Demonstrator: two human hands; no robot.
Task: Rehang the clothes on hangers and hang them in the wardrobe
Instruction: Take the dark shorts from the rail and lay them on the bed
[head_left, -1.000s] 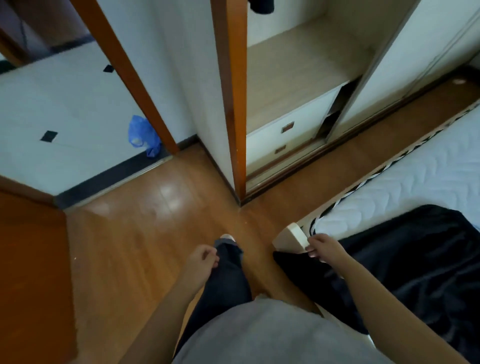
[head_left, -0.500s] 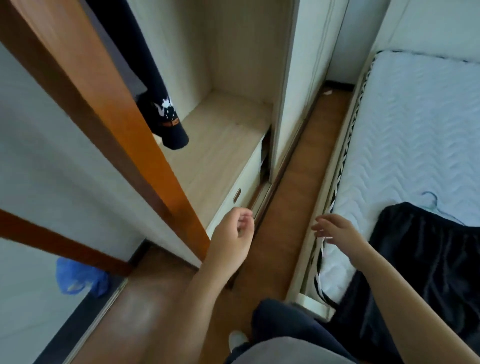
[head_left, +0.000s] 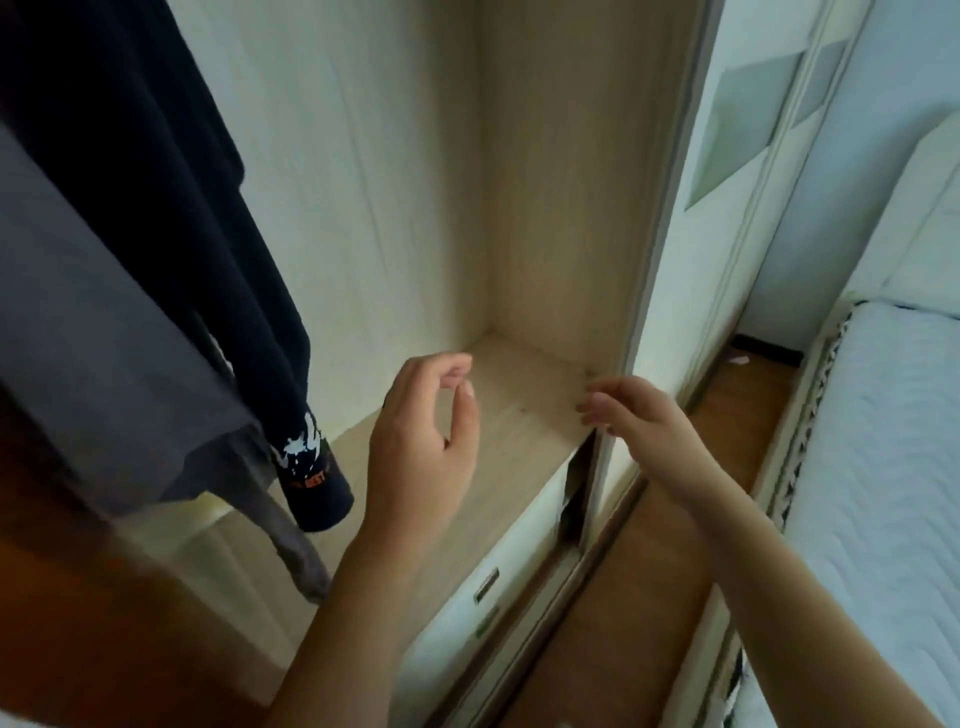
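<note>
Bedroom corner with a pale wood-grain wardrobe straight ahead, open at the front, a light shelf low in the compartment and two white drawers with small recessed handles beneath. At the left side of that compartment, two garments hanging side by side, tops cut off by the frame edge. Farther in, a dark navy top, long and limp, with one sleeve dropping to a cuff marked by a white splashed print and a thin orange strip of lettering, too blurred to read. Nearer the camera and overlapping it, a grey top, softer in tone, hem slanting downward, with a narrow grey sleeve trailing below. Left hand raised in front of the shelf, just right of the navy cuff without touching it, fingers loosely bent, thumb and forefinger close together but pinching nothing. Right hand level with it, near the edge of the white sliding door, fingers relaxed and slightly spread, holding nothing. Hands apart, palms turned toward each other. To the right, a strip of brown wooden floor and a white quilted mattress with a patterned black-and-white edge.
</note>
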